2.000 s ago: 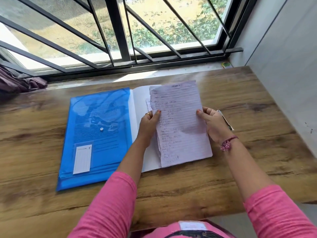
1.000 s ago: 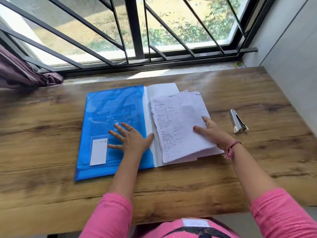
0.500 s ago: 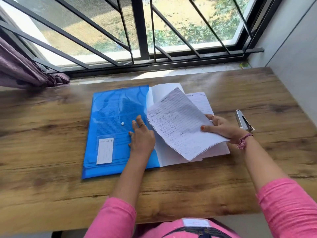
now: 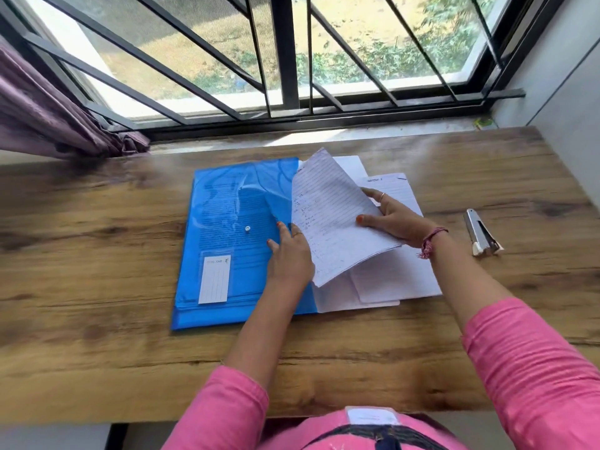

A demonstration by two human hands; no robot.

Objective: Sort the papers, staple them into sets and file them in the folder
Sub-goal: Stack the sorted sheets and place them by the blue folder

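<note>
Item one: a blue plastic folder [image 4: 227, 241], lying flat on the wooden surface [image 4: 97, 336] with its snap button [image 4: 247, 228] and a white label pocket [image 4: 215, 279] facing up. Item two: a set of lined, handwritten papers [image 4: 328, 222], raised and tilted over the folder's right edge, its far corner standing highest. The right hand [image 4: 394, 219] held this set, thumb on the written face and fingers behind; that grip was closed on the papers. The left hand [image 4: 290, 254] lay on the folder beside the lifted set, fingers fairly straight and spread toward the button, grasping nothing; its far edge was hidden behind the sheets. Item three: further white sheets [image 4: 393, 277] lying flat under and to the right of the raised set, the top one headed with small lettering too faint to read. Item four: a metal stapler [image 4: 482, 237], lying well apart to the right on the surface. Also noted: pink sleeves [image 4: 532, 368] on both arms, a thread wristband [image 4: 430, 241] on the right wrist, a purple curtain [image 4: 48, 118] at the barred window [image 4: 285, 60].
</note>
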